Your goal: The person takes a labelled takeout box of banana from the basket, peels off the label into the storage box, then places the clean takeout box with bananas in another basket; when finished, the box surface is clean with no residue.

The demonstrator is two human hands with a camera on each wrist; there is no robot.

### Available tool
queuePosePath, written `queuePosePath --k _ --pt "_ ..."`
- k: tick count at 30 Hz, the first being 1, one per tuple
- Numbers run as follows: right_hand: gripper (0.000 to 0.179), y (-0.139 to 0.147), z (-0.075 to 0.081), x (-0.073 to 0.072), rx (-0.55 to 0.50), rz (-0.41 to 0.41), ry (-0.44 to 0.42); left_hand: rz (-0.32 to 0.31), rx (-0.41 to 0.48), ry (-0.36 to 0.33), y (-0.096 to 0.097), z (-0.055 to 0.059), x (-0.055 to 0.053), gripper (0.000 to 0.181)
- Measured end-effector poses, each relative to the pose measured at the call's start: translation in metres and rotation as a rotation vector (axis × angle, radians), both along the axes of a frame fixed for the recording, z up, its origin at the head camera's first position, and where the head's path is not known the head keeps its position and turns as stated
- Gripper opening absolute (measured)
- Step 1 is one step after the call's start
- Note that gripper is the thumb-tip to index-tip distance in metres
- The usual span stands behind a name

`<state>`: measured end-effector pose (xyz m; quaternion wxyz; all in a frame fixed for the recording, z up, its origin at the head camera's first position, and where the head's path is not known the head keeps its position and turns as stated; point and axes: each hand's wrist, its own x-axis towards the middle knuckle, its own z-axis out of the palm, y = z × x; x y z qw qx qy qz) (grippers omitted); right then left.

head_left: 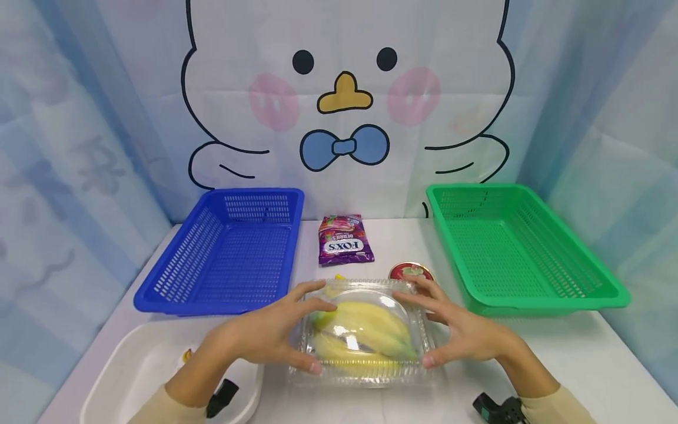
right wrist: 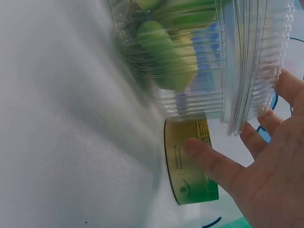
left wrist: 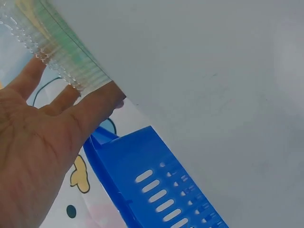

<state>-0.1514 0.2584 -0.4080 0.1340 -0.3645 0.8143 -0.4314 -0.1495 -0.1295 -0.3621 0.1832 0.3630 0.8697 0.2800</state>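
Note:
A clear plastic clamshell box (head_left: 365, 371) with yellow-green bananas (head_left: 365, 327) inside lies on the table, its lid down. My left hand (head_left: 270, 333) is at the box's left side, fingers spread, thumb near the front corner and fingertips over the lid. In the left wrist view, the fingertips of this hand (left wrist: 42, 128) meet the ridged rim. On the right side, my right hand (head_left: 466, 330) spreads its fingers around the rim, thumb at the front corner. A round tin (right wrist: 187, 166) stands behind the box, and one right finger overlaps it in the right wrist view.
A blue basket (head_left: 296, 235) stands at the back left and a green basket (head_left: 455, 259) at the back right. Between them lies a purple Fox's candy bag (head_left: 345, 240). The white tub (head_left: 106, 377) at front left holds a small yellow-red item, partly hidden by my left arm.

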Motion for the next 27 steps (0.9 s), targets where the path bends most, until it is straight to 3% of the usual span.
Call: queuePosePath --k 10,17,23,27 --pt "0.102 0.0007 -0.0049 0.0004 -0.010 -0.004 0.027 0.011 -0.007 -0.017 -0.0029 -0.0026 0.0055 0.081" --pt "0.101 0.0015 -0.0057 0.0021 -0.024 -0.008 0.013 -0.006 -0.020 0.012 -0.0040 -0.0033 0.0051 0.081" --pt "0.100 0.0042 -0.0063 0.0042 -0.041 0.001 -0.013 -0.036 -0.020 -0.031 -0.0048 -0.0032 0.0027 0.083" --pt "0.105 0.0060 -0.0073 0.0059 -0.045 0.009 -0.062 -0.057 0.007 -0.108 -0.0058 -0.0038 0.0017 0.082"
